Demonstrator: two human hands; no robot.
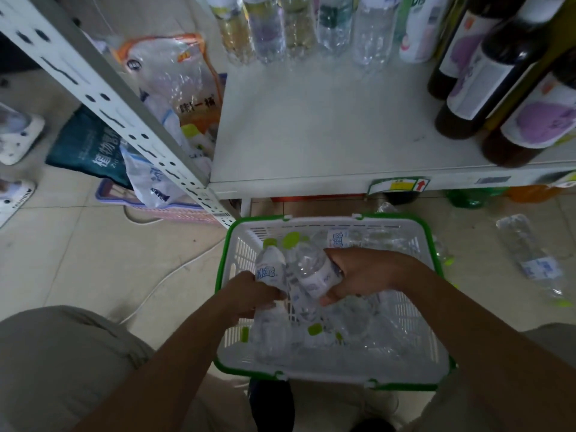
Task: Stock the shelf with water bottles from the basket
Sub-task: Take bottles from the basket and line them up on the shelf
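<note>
Grey-trousered knees (62, 353) flanked green-rimmed basket (417, 332), left hand (252, 294) curled round left water bottle (270, 269), right hand (361, 272) curled round right water bottle (314, 272), shelf (311, 135) front lay open before standing bottles (268, 32), slipper (15, 201) read FASHION.

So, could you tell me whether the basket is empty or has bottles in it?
Not empty: the basket holds several clear bottles lying inside, green caps visible.
</note>
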